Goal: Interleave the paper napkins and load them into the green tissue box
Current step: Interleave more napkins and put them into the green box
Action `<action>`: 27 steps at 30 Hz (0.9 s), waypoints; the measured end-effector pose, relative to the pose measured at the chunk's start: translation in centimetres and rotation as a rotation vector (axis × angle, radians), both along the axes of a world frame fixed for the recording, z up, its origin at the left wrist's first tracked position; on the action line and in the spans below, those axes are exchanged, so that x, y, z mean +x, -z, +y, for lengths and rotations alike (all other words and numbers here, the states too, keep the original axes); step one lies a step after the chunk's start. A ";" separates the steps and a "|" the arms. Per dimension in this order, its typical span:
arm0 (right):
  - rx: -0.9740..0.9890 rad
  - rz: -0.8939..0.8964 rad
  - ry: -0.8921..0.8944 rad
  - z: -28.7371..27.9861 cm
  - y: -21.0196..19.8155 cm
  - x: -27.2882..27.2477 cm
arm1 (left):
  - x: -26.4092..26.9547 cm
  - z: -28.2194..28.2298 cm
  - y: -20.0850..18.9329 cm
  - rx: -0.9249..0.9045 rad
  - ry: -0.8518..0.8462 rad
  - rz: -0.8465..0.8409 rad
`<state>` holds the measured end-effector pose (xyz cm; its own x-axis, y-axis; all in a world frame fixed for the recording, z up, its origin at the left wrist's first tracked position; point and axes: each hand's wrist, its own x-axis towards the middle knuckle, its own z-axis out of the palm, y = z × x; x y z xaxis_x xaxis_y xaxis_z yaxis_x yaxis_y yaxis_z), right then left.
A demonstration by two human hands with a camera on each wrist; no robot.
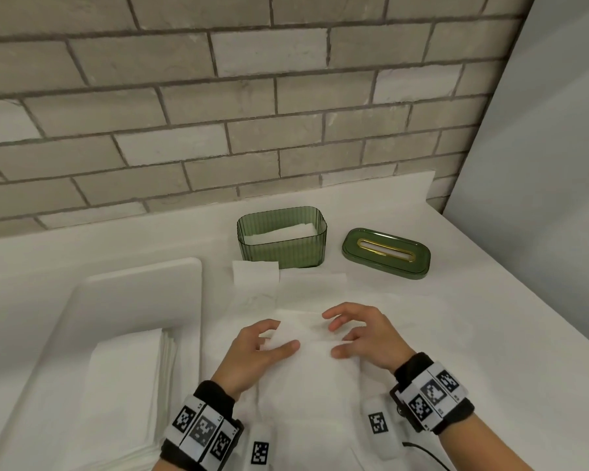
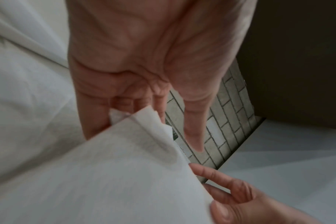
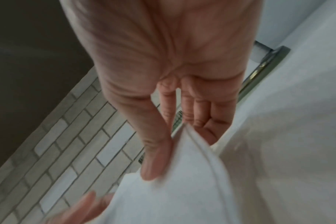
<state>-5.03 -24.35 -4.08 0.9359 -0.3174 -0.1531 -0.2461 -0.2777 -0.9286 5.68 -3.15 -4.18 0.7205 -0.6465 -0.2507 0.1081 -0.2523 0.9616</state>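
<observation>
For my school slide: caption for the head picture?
Two hands fold a napkin by the green tissue box.

napkin stack (image 1: 123, 396): lower end cut by frame edge | left hand (image 2: 136, 63): fingertips hidden behind napkin (image 2: 109, 174) | both wrist views: motion-blurred | green tissue box (image 1: 282, 236): only a sliver visible in wrist views

You wear a black band on each wrist, left (image 1: 203, 424) and right (image 1: 430, 396), each wrapped in white tags printed with black square codes; a thin dark cable (image 1: 425, 453), perhaps, trails off the right one.
</observation>
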 end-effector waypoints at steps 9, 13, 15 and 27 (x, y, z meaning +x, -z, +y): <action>0.247 -0.042 0.120 -0.1 0.6 -1.7 | -0.3 0.2 1.1 -0.024 -0.032 0.048; 0.196 -0.020 0.112 0.2 0.9 -2.5 | -0.7 -0.2 1.2 -0.004 -0.068 -0.050; 0.056 0.014 0.053 0.5 0.8 -2.5 | -1.0 -0.5 0.3 0.002 -0.112 -0.113; 0.364 -0.379 0.234 3.3 -1.7 0.4 | -1.6 -1.6 -3.0 -0.448 -0.173 0.190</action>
<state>-4.67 -21.10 -2.40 0.8577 -0.5124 0.0415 0.1064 0.0979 -0.9895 4.04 -4.71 -1.18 0.7948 -0.5961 -0.1134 0.2953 0.2167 0.9305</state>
